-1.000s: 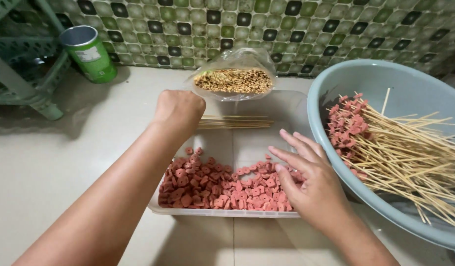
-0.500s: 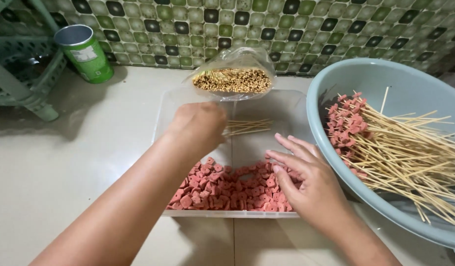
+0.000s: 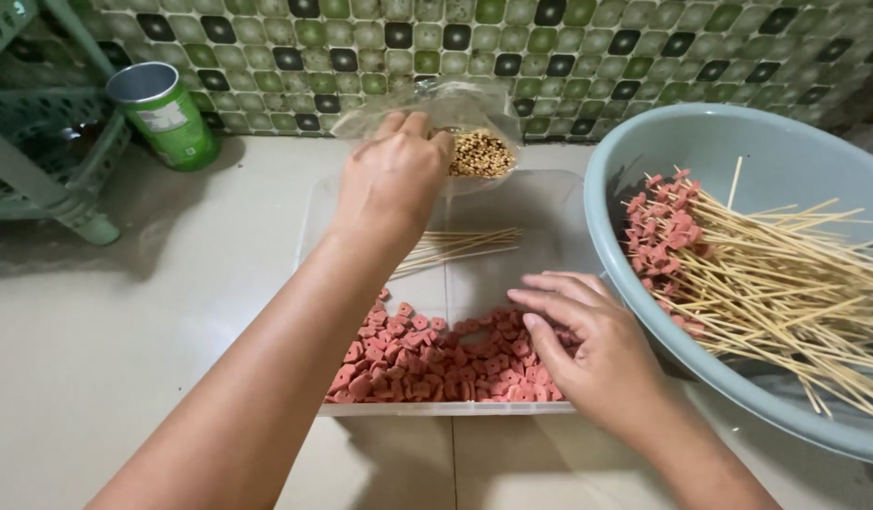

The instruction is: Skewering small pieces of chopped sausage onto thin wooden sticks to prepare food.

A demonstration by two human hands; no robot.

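My left hand [image 3: 391,179] reaches over the far end of a clear plastic tray [image 3: 550,203] and its curled fingers touch a clear bag of small brown grains [image 3: 482,151]; the palm side is hidden. My right hand [image 3: 587,345] lies flat, fingers apart, on a heap of small red-pink cut pieces [image 3: 427,364] at the tray's near end. A few bare bamboo skewers [image 3: 460,246] lie across the tray's middle.
A grey-blue basin [image 3: 738,142] at the right holds several skewers loaded with red pieces [image 3: 738,274]. A green can [image 3: 164,115] stands by the tiled wall at the back left, next to a green plastic stool [image 3: 49,151]. The floor is pale tile.
My left hand has pulled back from the bare skewers, then stretched forward to the bag of grains. My right hand has stayed on the red pieces, shifting only slightly.
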